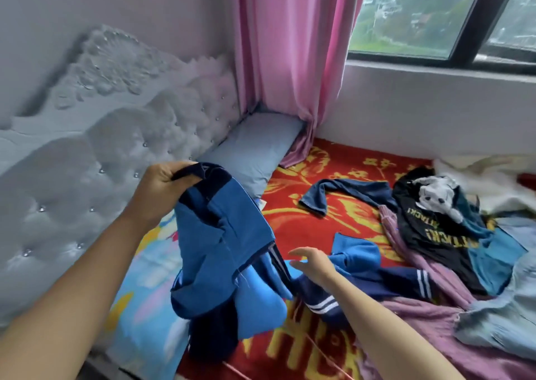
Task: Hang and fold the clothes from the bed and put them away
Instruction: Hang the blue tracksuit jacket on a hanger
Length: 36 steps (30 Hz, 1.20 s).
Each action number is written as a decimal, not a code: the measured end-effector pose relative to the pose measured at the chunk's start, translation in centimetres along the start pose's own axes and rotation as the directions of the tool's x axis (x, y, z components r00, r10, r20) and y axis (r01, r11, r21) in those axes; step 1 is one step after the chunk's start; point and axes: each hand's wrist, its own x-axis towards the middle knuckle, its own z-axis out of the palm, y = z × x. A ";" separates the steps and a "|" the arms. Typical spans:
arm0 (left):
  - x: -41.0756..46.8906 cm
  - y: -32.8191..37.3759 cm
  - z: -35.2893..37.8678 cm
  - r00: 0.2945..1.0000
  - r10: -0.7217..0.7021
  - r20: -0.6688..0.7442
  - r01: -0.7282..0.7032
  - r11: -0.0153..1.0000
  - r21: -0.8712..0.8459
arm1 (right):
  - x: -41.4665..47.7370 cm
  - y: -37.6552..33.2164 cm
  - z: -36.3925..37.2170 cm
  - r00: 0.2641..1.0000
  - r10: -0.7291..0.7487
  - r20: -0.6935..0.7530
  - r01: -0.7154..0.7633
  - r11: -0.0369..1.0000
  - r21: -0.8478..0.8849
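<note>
My left hand (162, 188) is shut on the dark collar of a blue jacket (223, 249) with navy trim and white stripes, lifted above the bed so it hangs down. Open with fingers spread, my right hand (311, 263) hovers just right of the hanging jacket, over its striped sleeve (322, 304) lying on the bed. To the right sits a pile of clothes: a black printed top (435, 234), a dark blue long-sleeved garment (342, 189), a mauve garment (417, 316) and a pale blue one (504, 316).
The bed has a red and yellow patterned blanket (307, 229). A blue pillow (255, 150) and a colourful pillow (145, 307) lie along the grey tufted headboard (87, 153). Pink curtains (290, 60) hang in the corner beside a window (420, 14).
</note>
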 end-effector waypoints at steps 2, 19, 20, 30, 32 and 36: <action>-0.3 0.9 -0.9 1.000 0.005 -0.021 -0.005 1.000 0.007 | -0.6 -2.1 1.1 0.994 -0.060 0.086 0.048 0.990 0.136; 2.5 -4.8 -1.3 0.987 -0.062 -0.147 0.108 0.937 0.332 | -0.6 -2.7 -10.8 0.978 0.137 -0.160 -0.051 0.891 0.451; 3.1 -5.9 -0.1 0.978 -0.088 -0.189 0.150 0.925 0.350 | -0.1 -3.0 -11.9 0.962 0.170 -0.213 -0.043 0.868 0.495; 1.6 -22.3 15.2 0.834 -0.539 -0.113 0.474 0.598 0.647 | 4.9 6.1 -4.4 0.893 0.377 -0.247 -0.359 0.926 0.116; -4.3 -26.2 17.3 0.820 -0.572 -0.017 0.391 0.539 0.746 | 1.7 10.1 0.9 0.888 0.437 -0.145 -0.431 0.900 0.073; -12.7 -31.0 20.6 0.732 -0.662 0.161 0.207 0.441 0.873 | -2.6 15.5 9.1 0.826 0.564 0.023 -0.564 0.825 0.020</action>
